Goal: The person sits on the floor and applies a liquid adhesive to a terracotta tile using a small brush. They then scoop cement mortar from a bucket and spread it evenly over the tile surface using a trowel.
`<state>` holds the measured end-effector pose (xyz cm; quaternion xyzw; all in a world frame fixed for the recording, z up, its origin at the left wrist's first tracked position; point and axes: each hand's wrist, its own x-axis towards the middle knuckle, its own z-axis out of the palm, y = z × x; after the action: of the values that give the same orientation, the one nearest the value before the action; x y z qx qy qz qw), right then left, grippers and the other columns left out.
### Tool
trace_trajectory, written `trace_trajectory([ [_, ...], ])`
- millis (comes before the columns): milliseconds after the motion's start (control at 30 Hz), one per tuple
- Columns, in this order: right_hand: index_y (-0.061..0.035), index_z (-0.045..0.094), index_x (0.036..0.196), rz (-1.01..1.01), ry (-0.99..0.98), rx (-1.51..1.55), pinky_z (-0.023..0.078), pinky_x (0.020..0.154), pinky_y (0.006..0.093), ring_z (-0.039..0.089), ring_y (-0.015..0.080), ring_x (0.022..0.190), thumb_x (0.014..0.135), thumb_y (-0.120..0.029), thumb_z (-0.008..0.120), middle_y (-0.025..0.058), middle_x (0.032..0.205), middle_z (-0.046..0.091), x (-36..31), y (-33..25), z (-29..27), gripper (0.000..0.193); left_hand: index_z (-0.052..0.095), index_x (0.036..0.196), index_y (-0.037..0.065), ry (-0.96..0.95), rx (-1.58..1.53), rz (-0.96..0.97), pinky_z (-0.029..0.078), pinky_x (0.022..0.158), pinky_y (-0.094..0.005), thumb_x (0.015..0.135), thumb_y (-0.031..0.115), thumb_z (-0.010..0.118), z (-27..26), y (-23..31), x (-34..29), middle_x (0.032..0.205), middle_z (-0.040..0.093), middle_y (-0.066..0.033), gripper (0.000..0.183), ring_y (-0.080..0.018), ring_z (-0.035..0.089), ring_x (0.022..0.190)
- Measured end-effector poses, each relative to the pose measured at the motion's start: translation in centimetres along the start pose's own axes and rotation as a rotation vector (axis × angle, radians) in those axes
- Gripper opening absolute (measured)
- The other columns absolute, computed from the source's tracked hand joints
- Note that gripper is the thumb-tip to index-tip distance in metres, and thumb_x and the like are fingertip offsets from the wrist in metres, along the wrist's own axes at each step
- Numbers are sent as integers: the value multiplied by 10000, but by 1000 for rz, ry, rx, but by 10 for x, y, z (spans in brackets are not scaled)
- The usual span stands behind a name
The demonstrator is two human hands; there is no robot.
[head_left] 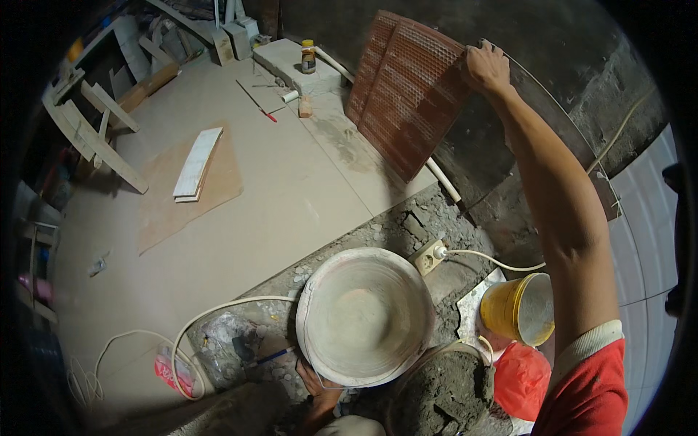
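Observation:
My right hand [488,67] is raised at the upper right, its fingers closed over the top corner of a reddish-brown tile [411,91]. The tile stands tilted by the dark wall, its ridged, gridded face showing. At the lower middle my left hand [318,381] grips the near side of a round bucket [363,312], just below the rim by the wire handle. Part of that hand is hidden by the bucket. Pale dried residue coats the bucket's inside. Right of it sits a container of wet grey mortar [451,392].
A yellow pail [502,309] and a red plastic bag [522,378] stand near my right arm. A white socket block [429,256] with a plugged cord lies beyond the bucket. White strips [198,166] rest on a brown board [156,207]. A jar [308,58] stands farther back.

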<state>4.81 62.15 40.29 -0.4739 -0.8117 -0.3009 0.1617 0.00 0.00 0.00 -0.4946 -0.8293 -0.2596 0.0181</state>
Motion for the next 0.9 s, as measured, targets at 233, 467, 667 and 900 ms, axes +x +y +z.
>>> trace_trajectory([
  [233, -119, 700, 1274, -37, -145, 189, 552, 902, 491, 689, 379, 1112, 888, -492, 726, 198, 1223, 704, 17, -25, -14, 537, 590, 1368, 40, -55, 0, -11, 359, 1055, -631, 785, 472, 787, -5, 0, 4, 1424, 522, -241, 751, -442, 465, 1299],
  [467, -106, 745, 1204, -91, -235, 326, 565, 883, 487, 727, 359, 1008, 863, -549, 741, 147, 1073, 759, 19, -54, -23, 559, 592, 1329, 16, 42, 52, 23, 401, 1020, -638, 761, 451, 812, 3, 0, -1, 1394, 526, -249, 748, -457, 480, 1274],
  [667, -148, 749, 1192, -132, -22, 295, 582, 835, 479, 735, 350, 976, 902, -569, 703, 149, 1068, 758, -42, -47, -96, 514, 551, 1334, -36, 256, 182, 128, 419, 992, -653, 787, 391, 819, 22, -8, -11, 1335, 527, -289, 744, -491, 487, 1241],
  [900, -1, 741, 1078, -99, 1, 468, 578, 796, 391, 725, 247, 874, 939, -389, 718, 159, 944, 758, -161, 41, -277, 413, 519, 1379, -56, 106, 263, 152, 376, 1062, -612, 856, 377, 761, 40, -27, -22, 1398, 508, -301, 721, -492, 459, 1281],
])
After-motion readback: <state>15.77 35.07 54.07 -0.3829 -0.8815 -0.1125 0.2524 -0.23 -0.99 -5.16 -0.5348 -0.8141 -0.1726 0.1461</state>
